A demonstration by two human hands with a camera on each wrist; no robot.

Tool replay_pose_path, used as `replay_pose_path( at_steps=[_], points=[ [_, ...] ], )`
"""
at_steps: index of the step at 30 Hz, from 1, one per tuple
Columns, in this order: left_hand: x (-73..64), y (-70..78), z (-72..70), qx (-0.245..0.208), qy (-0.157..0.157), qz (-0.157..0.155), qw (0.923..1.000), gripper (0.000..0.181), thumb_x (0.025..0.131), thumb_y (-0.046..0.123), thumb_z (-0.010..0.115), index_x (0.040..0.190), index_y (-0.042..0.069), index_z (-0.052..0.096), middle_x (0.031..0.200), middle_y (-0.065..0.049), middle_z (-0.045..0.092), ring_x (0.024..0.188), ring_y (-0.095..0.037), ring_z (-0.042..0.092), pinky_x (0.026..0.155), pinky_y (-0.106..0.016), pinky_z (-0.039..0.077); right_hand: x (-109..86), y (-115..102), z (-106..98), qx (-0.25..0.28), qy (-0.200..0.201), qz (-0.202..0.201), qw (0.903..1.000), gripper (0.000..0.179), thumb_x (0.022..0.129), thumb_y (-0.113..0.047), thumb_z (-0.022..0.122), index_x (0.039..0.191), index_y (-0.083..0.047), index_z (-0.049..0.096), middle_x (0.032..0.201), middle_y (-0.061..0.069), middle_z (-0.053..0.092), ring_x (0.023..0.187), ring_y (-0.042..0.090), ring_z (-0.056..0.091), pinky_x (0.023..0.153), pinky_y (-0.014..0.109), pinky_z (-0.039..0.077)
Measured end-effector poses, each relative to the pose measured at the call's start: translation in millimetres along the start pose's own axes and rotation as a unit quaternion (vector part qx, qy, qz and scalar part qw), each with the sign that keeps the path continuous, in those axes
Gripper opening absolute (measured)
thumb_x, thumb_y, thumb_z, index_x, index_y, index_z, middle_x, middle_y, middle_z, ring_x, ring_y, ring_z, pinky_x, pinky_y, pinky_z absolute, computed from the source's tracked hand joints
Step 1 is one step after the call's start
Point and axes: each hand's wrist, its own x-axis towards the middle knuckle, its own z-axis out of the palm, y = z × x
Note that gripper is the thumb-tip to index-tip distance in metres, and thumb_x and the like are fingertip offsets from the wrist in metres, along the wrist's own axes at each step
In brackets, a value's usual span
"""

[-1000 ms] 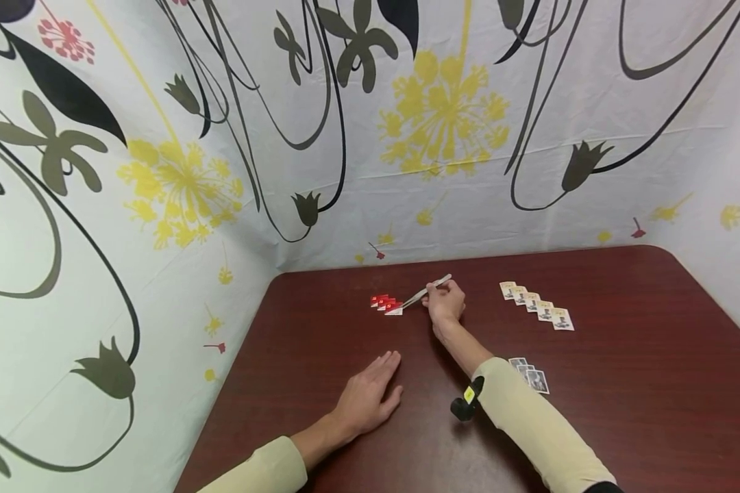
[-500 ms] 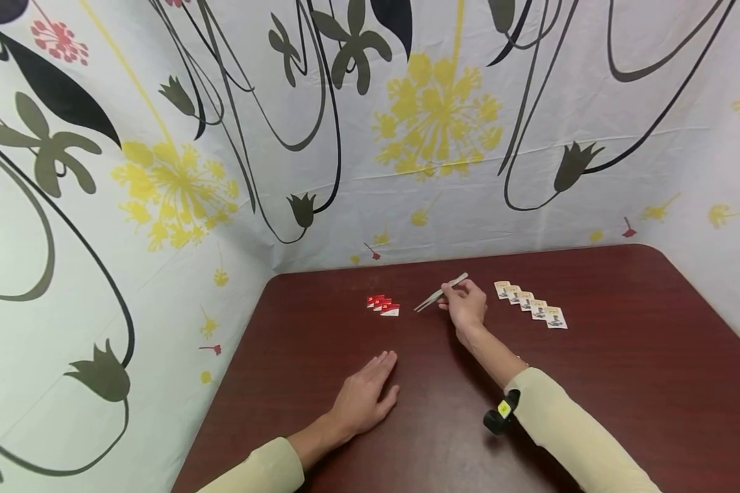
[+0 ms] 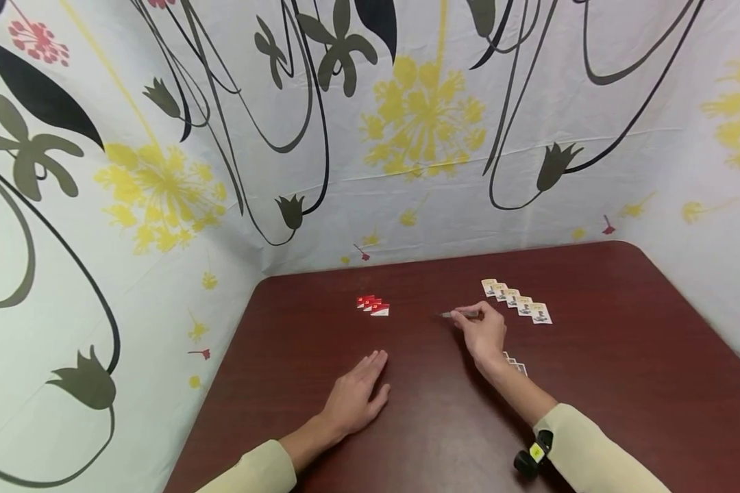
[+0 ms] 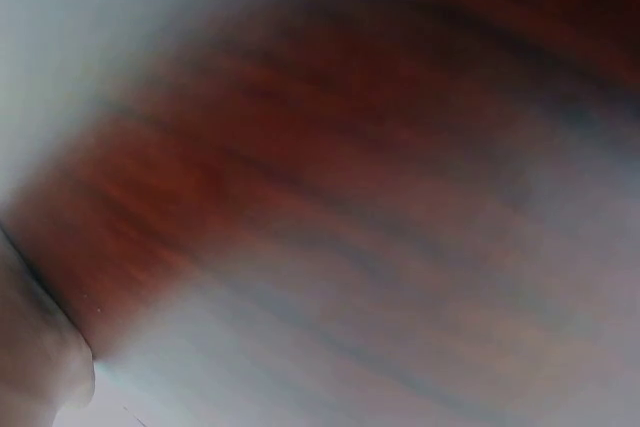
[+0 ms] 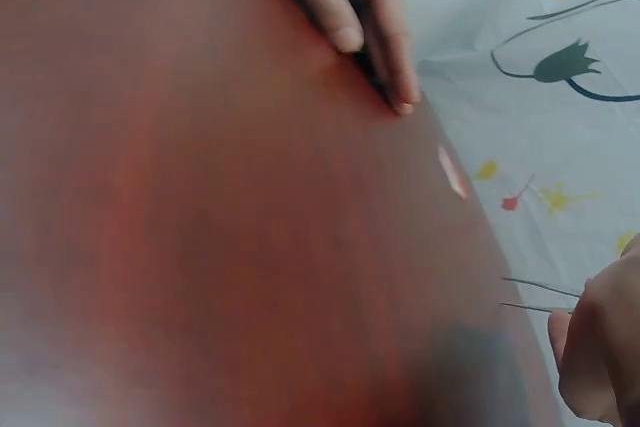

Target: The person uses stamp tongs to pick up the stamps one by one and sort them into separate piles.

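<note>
My right hand [image 3: 484, 335] pinches a pair of metal tweezers [image 3: 447, 314] above the table, between two groups of small cards. In the right wrist view the two tips of the tweezers [image 5: 535, 307] stand apart with nothing between them. Left of the tips lie several overlapping red-and-white cards [image 3: 379, 310]. My left hand [image 3: 354, 397] rests flat on the table, its fingers straight, nearer to me than the red cards. The left wrist view is mostly blurred tabletop, with part of the hand [image 4: 40, 347] at the lower left.
A diagonal row of several cream picture cards [image 3: 524, 306] lies beyond my right hand. Grey-and-white cards [image 3: 516, 365] show partly behind my right wrist. The dark red table [image 3: 444, 438] meets a patterned cloth wall [image 3: 345, 205] at the back and left.
My right hand has drawn the tweezers away from the red cards, to the right and towards me. The left hand stays on the table. The head view has shifted slightly.
</note>
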Motion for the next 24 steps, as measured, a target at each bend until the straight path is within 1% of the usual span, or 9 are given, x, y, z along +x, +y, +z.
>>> replay_pose_path(
  at_steps=[2,3,6,9,11,14,18,21,24],
  points=[
    [-0.8,-0.3,0.4,0.000,-0.004,-0.002,1.0000,0.060,0.105,0.032,0.065,0.157,0.004,0.052,0.156,-0.012,0.055,0.144,-0.023,0.053,0.115,-0.040,0.047,-7.8,6,0,-0.036,0.013,-0.012,0.9992,0.016,0.090,-0.004,0.085,0.097,0.001,0.072,0.103,0.017,0.080,0.076,-0.004,0.069,0.071,0.010,0.052],
    [-0.9,-0.5,0.6,0.000,-0.006,-0.002,1.0000,0.060,0.105,0.032,0.065,0.157,0.004,0.051,0.156,-0.012,0.055,0.144,-0.023,0.053,0.116,-0.040,0.046,-11.8,8,0,-0.054,0.019,-0.019,0.9982,0.016,0.089,-0.005,0.086,0.095,0.000,0.072,0.102,0.016,0.080,0.077,-0.001,0.068,0.071,0.010,0.050],
    [-1.1,-0.6,1.3,0.000,-0.010,-0.004,0.9999,0.061,0.106,0.033,0.065,0.157,0.004,0.051,0.157,-0.011,0.054,0.145,-0.022,0.052,0.116,-0.040,0.045,-21.5,16,2,-0.096,0.035,-0.030,0.9942,0.018,0.086,-0.008,0.089,0.090,-0.004,0.072,0.096,0.013,0.080,0.077,0.008,0.068,0.073,0.019,0.046],
    [-1.4,-0.3,1.4,0.001,-0.015,-0.006,0.9999,0.061,0.106,0.034,0.064,0.158,0.005,0.050,0.158,-0.010,0.054,0.146,-0.021,0.051,0.117,-0.040,0.045,-29.5,23,5,-0.110,0.042,-0.039,0.9923,0.020,0.084,-0.007,0.089,0.087,-0.005,0.070,0.084,0.011,0.077,0.070,0.014,0.066,0.072,0.031,0.046],
    [-1.9,-0.1,1.3,0.000,-0.017,-0.006,0.9998,0.061,0.106,0.034,0.064,0.158,0.005,0.050,0.158,-0.010,0.054,0.146,-0.022,0.051,0.117,-0.040,0.045,-33.6,27,7,-0.117,0.047,-0.052,0.9906,0.021,0.083,-0.005,0.089,0.085,-0.005,0.068,0.078,0.010,0.075,0.066,0.014,0.066,0.071,0.035,0.048],
    [-2.0,-0.1,0.9,-0.001,-0.017,-0.006,0.9998,0.061,0.106,0.033,0.064,0.158,0.005,0.050,0.158,-0.011,0.054,0.146,-0.022,0.051,0.117,-0.040,0.044,-38.9,32,11,-0.125,0.059,-0.082,0.9870,0.025,0.081,-0.001,0.088,0.084,-0.005,0.063,0.072,0.009,0.071,0.064,0.016,0.065,0.068,0.036,0.049],
    [-1.5,-0.2,0.3,-0.001,-0.016,-0.007,0.9999,0.061,0.106,0.033,0.065,0.159,0.005,0.049,0.158,-0.011,0.053,0.146,-0.023,0.051,0.116,-0.041,0.046,-42.9,37,19,-0.135,0.075,-0.124,0.9803,0.029,0.078,0.003,0.086,0.087,-0.004,0.060,0.074,0.011,0.068,0.068,0.024,0.065,0.066,0.039,0.050],
    [-1.3,0.1,-0.3,-0.001,-0.017,-0.010,0.9998,0.061,0.106,0.034,0.064,0.159,0.006,0.049,0.158,-0.011,0.053,0.146,-0.023,0.051,0.115,-0.042,0.047,-44.0,39,25,-0.143,0.077,-0.134,0.9775,0.031,0.077,0.004,0.086,0.092,-0.004,0.059,0.078,0.012,0.069,0.074,0.030,0.067,0.070,0.047,0.051],
    [-1.2,0.1,-0.4,0.000,-0.020,-0.012,0.9997,0.061,0.106,0.034,0.064,0.159,0.006,0.049,0.159,-0.011,0.052,0.146,-0.023,0.051,0.115,-0.042,0.046,-45.0,39,28,-0.159,0.072,-0.133,0.9757,0.033,0.078,0.003,0.086,0.096,-0.004,0.059,0.078,0.011,0.069,0.075,0.033,0.068,0.072,0.053,0.051]
  ],
)
